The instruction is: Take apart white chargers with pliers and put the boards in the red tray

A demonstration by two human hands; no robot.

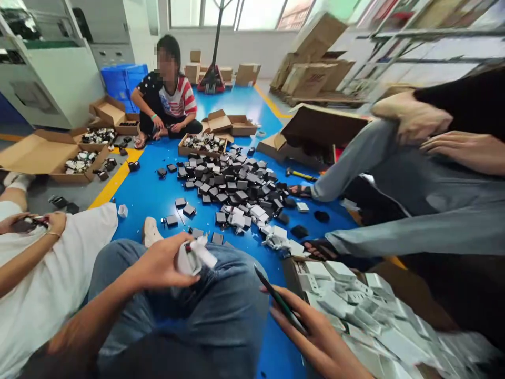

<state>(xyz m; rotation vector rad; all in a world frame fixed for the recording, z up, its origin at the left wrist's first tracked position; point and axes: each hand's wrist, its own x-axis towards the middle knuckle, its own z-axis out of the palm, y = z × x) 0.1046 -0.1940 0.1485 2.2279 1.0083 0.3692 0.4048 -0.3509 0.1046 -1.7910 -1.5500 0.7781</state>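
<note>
Head view, and there's your left hand (163, 266) on the near side of the pile (232, 181), thumb and fingers pinching a white case (191, 260) above your jeans (232, 300); a blurred white flap (205, 252) juts out from the case, away from your palm. Over to your right hand (310, 326), nearer you than the pile and off to its right: fingers closed round a dark, slim tool (278, 297), tip angled up and left, well apart from the case. Just beside the pile's near right end sits a carton (294, 279) heaped with white pieces (366, 310), close by that right hand. Right of the pile lies a hammer (302, 174), and one co-worker in grey trousers (394, 231) sits there with bent knees. At the pile's far edge, a small box (197, 151) brims with parts; beyond it to the left, another co-worker in a striped shirt (179, 100) sits on the floor. Near left of the pile, a third, in white clothing (63, 263), holds a dark item (29, 225).
</note>
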